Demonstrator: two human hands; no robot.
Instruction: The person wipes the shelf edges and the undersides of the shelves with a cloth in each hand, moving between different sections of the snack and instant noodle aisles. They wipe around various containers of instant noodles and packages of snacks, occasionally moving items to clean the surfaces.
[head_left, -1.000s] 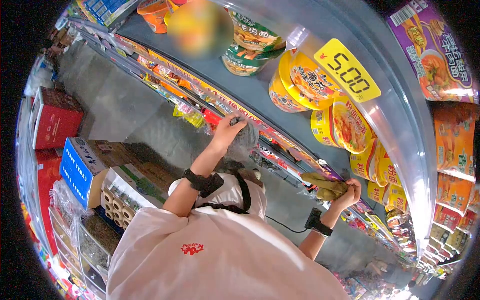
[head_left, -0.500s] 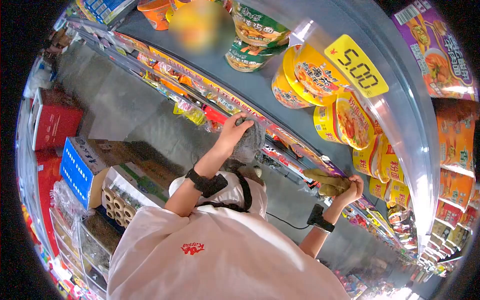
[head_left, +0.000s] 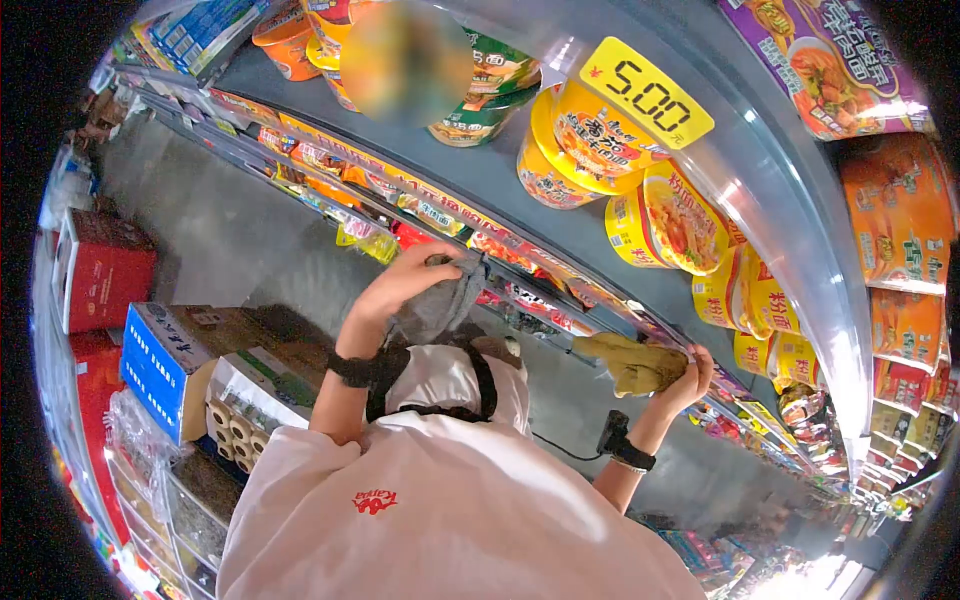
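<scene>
My left hand (head_left: pixel 408 278) grips a grey cloth (head_left: pixel 440 305) that hangs from its fingers, over the floor and close to the shelf edge. Farther right, my right hand (head_left: pixel 690 380) holds an olive-brown cloth (head_left: pixel 632 364) by one end, beside the front edge of the shelf (head_left: pixel 400 160). The two cloths are apart. On the shelf above my hands stand yellow noodle cups (head_left: pixel 668 220) and green noodle cups (head_left: pixel 475 118).
A yellow 5.00 price tag (head_left: pixel 648 93) is fixed to the clear upper shelf edge. Noodle packets (head_left: pixel 892 215) fill the right side. At the lower left are a blue carton (head_left: pixel 160 370), cardboard tubes (head_left: pixel 235 435) and a red box (head_left: pixel 112 272).
My left hand and the grey cloth have moved left and slightly down in view. The olive-brown cloth extends farther left from my right hand. The shelf has shifted left in view.
</scene>
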